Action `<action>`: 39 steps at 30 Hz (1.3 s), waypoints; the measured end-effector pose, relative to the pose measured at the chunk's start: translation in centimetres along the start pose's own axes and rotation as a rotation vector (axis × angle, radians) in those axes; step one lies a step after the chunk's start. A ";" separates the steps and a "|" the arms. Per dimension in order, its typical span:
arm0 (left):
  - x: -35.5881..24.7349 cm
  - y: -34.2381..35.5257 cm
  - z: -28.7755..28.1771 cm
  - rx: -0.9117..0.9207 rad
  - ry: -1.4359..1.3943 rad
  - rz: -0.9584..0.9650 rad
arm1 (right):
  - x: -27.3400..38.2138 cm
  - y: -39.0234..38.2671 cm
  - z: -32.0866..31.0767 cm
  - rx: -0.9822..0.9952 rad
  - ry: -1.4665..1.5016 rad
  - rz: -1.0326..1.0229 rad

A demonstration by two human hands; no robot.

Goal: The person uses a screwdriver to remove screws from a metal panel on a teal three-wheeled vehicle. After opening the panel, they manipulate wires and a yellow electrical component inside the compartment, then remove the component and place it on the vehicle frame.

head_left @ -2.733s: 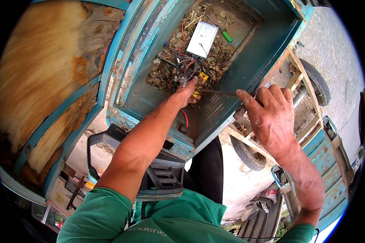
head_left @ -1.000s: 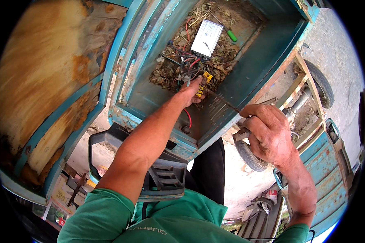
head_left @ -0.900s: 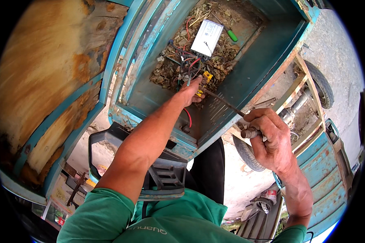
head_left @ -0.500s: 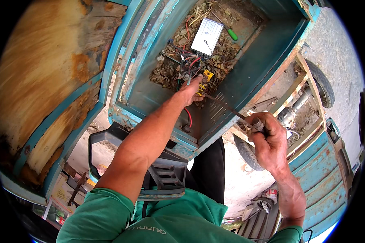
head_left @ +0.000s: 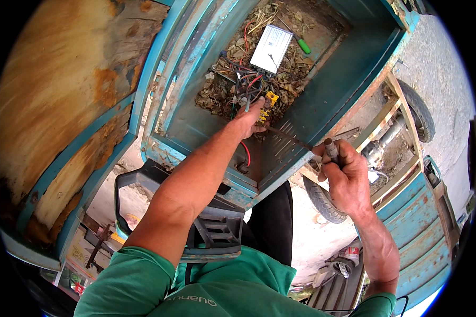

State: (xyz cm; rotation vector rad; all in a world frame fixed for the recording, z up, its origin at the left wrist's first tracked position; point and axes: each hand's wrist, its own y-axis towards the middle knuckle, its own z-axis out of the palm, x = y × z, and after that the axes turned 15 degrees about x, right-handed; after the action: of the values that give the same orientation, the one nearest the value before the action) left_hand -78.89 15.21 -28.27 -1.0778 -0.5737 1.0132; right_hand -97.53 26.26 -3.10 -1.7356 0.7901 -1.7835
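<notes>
The person's left hand [head_left: 248, 119] is closed on a yellow part [head_left: 272, 98], with its fingers bent around it; the yellow part pokes out on the right side of that grip, down inside a blue metal box [head_left: 328, 98]; the right hand [head_left: 348, 174] is curled tight on a tool, and a thick brown stub [head_left: 331, 148] sticks up out of that fist; a thin rusty rod [head_left: 288, 136] runs from the right grip to the yellow part, though its tip is too small to see well.

Just past the left grip is a bunch of wires [head_left: 255, 83]; farther past it sits a silver box [head_left: 272, 48], with a green-handled screwdriver [head_left: 304, 46] on its right; dry leaves [head_left: 296, 76] lie around; a red wire [head_left: 247, 153] bends just below the left grip.
</notes>
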 end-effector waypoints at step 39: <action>0.6 0.8 -0.7 -0.003 0.026 -0.052 | 3.1 2.1 1.1 0.164 -0.288 -0.160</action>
State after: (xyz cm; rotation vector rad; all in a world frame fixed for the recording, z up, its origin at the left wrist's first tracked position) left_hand -78.36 15.55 -29.35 -1.0724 -0.5797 0.9524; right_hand -96.63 22.58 -2.47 -1.9296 0.3839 -1.5960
